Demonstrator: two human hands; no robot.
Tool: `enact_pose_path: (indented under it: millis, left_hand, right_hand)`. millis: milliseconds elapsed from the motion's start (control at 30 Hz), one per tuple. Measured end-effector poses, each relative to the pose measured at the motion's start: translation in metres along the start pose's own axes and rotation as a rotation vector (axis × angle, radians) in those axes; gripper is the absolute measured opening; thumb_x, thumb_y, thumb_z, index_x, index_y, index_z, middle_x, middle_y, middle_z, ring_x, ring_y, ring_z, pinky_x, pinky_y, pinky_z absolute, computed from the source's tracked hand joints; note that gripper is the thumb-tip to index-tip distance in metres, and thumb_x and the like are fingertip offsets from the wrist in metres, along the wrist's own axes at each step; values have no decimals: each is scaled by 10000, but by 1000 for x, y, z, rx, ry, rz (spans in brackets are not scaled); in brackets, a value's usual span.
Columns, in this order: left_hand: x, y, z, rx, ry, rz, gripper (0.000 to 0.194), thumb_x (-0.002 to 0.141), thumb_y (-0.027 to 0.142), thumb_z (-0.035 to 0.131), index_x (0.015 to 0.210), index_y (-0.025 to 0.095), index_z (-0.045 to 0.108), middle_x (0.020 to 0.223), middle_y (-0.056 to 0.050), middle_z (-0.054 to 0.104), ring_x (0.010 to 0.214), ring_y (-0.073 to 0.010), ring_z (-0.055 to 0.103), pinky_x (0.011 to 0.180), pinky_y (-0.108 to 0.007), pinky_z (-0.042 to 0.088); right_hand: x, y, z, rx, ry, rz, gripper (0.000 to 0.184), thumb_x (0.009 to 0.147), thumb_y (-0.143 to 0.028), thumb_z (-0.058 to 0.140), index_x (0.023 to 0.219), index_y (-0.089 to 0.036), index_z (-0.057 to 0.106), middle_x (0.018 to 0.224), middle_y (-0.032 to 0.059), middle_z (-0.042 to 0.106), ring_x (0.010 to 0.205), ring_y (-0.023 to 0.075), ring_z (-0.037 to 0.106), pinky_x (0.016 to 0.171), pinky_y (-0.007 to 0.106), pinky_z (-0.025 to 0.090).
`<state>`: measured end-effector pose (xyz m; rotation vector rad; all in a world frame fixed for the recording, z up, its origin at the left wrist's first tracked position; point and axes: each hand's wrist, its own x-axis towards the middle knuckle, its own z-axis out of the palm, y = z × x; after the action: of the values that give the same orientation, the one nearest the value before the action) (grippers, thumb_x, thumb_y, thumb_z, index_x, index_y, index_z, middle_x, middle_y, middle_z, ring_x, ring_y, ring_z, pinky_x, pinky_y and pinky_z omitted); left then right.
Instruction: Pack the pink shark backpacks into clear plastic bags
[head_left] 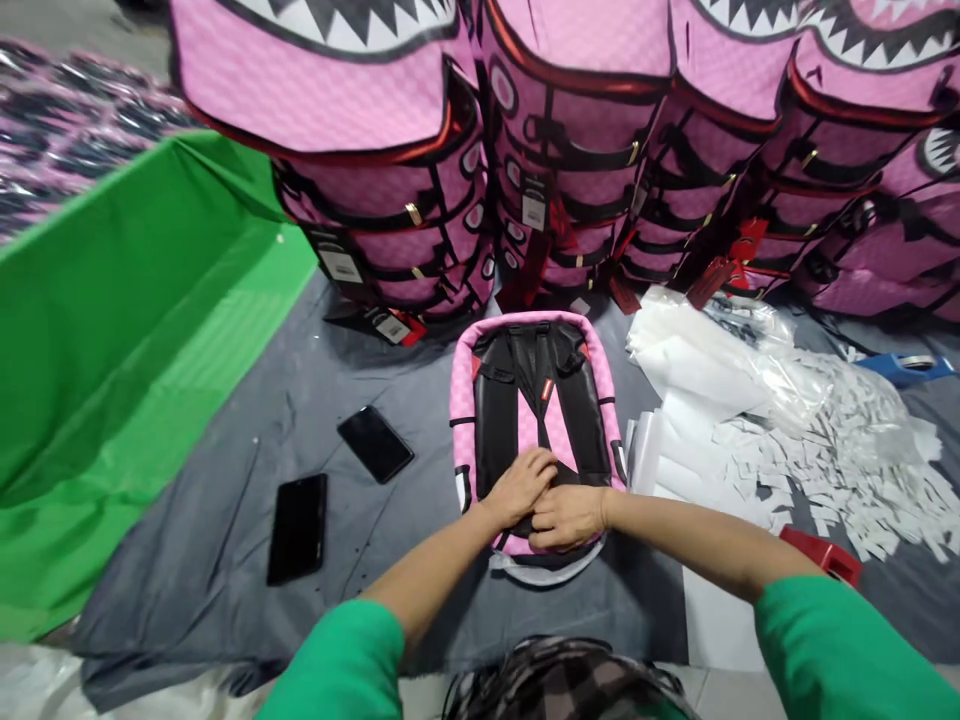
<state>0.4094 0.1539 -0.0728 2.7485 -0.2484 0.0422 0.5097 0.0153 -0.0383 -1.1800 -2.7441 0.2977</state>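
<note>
A pink and black backpack point(541, 385) lies with its strap side up on the dark cloth in front of me, its top pointing away. My left hand point(523, 485) rests on its lower part, fingers bent and close together. Right beside it, my right hand point(568, 516) is closed, with its fingertips meeting the left hand. What the fingers grip between them is hidden. Two black shoulder straps run along the back panel, with a small red label near the middle. Clear plastic point(547, 574) shows under the bottom edge.
Stacks of pink backpacks point(390, 180) with tags stand behind. Two phones point(375, 443) lie at left, near a green bin point(150, 340). At right are plastic bags point(697, 345), white paper scraps point(847, 450), a blue tape dispenser point(907, 368) and a red object point(821, 556).
</note>
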Motion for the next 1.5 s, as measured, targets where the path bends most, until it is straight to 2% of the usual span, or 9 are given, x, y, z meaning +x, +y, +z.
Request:
enact_pose_path:
  millis: [133, 400, 500, 633, 833, 967, 1100, 1300, 1500]
  left_hand:
    - [-8, 8, 16, 150, 348, -506, 530, 1005, 366, 441, 1495, 167, 463, 1613, -176, 319, 1524, -363, 211, 1203, -614, 268]
    - [1, 0, 30, 90, 281, -514, 574, 980, 351, 502, 1532, 203, 439, 1656, -147, 259, 1555, -379, 135, 1231, -625, 207]
    - [-12, 9, 23, 70, 199, -512, 582, 992, 360, 487, 1545, 194, 412, 1668, -144, 217, 1554, -377, 140, 1242, -614, 193]
    - [-60, 43, 28, 143, 149, -450, 628, 986, 425, 506, 1551, 173, 396, 1666, -159, 216, 1548, -387, 153, 1239, -594, 217]
    - [-81, 38, 0, 58, 61, -363, 650, 1001, 570, 397, 1437, 109, 540, 1479, -203, 518, 1301, -318, 544, 1085, -490, 455]
    - [-33, -16, -39, 143, 183, -406, 596, 987, 514, 458, 1477, 180, 516, 1567, -186, 413, 1453, -360, 371, 1176, -567, 322]
    - [-9, -50, -19, 227, 243, -390, 790, 856, 619, 597, 1502, 178, 488, 1649, -193, 251, 1544, -419, 123, 1222, -620, 182]
    - [-14, -69, 17, 273, 291, -377, 824, 834, 602, 534, 1496, 113, 483, 1664, -211, 186, 1556, -385, 106, 1238, -600, 137]
    - [5, -69, -14, 275, 85, -489, 873, 830, 620, 550, 1545, 141, 406, 1633, -243, 254, 1483, -435, 308, 1197, -599, 245]
  right_hand:
    - [1, 15, 22, 25, -111, -72, 240, 964, -323, 574, 1144, -181, 643, 988, 60, 678, 838, 193, 613, 671, 331, 464]
    - [4, 21, 46, 108, -127, 3, 139, 924, -263, 564, 950, -158, 651, 916, 78, 677, 881, 205, 600, 820, 341, 467]
    - [2, -9, 29, 96, -53, 236, 201, 927, -215, 493, 1008, -154, 666, 909, 86, 680, 842, 199, 596, 796, 341, 475]
    - [-8, -35, -3, -31, 327, 664, 350, 959, -227, 424, 1226, -163, 641, 1078, 118, 689, 1026, 225, 604, 961, 415, 475]
    - [-12, 4, 3, -160, 477, 1445, 651, 1000, -447, 507, 1542, -103, 400, 1623, 225, 268, 1508, 418, 205, 1194, 613, 268]
    - [-12, 13, 39, -80, 392, 1449, 748, 991, -560, 509, 1570, -112, 358, 1646, 240, 183, 1526, 420, 151, 1219, 608, 228]
    - [-15, 6, 57, -51, 419, 1442, 795, 972, -590, 519, 1599, -154, 299, 1657, 228, 143, 1536, 401, 116, 1224, 597, 241]
    - [-17, 16, 54, 35, 460, 1449, 811, 942, -588, 553, 1610, -221, 276, 1676, 175, 90, 1546, 366, 90, 1234, 584, 235]
    - [-8, 26, 31, 126, 492, 1494, 742, 947, -537, 591, 1568, -190, 380, 1659, 190, 164, 1537, 366, 143, 1242, 563, 226]
